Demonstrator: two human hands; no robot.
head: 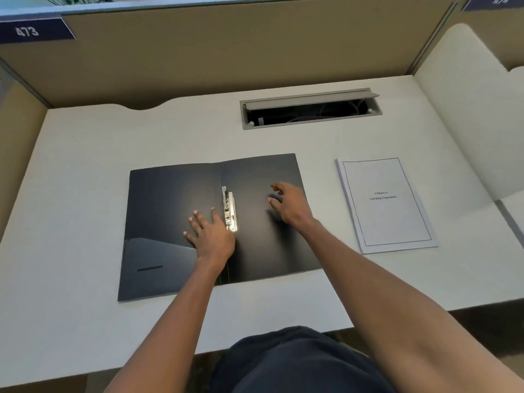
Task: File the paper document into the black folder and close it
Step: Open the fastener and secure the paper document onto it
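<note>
The black folder [158, 211] lies open and flat on the white desk, both covers spread. A metal clip [229, 208] runs along its spine. My left hand [211, 234] rests flat on the left cover, fingers spread, right beside the clip. My right hand [289, 204] hovers over the right cover with fingers apart, holding nothing. The paper document [387, 204], a white stapled stack with a printed title page, lies on the desk to the right of the folder, apart from both hands.
The white desk [85, 154] is boxed in by tan cubicle walls at the back and sides. An open grey cable hatch [310, 109] sits behind the folder. My dark-clothed lap is below the desk's front edge.
</note>
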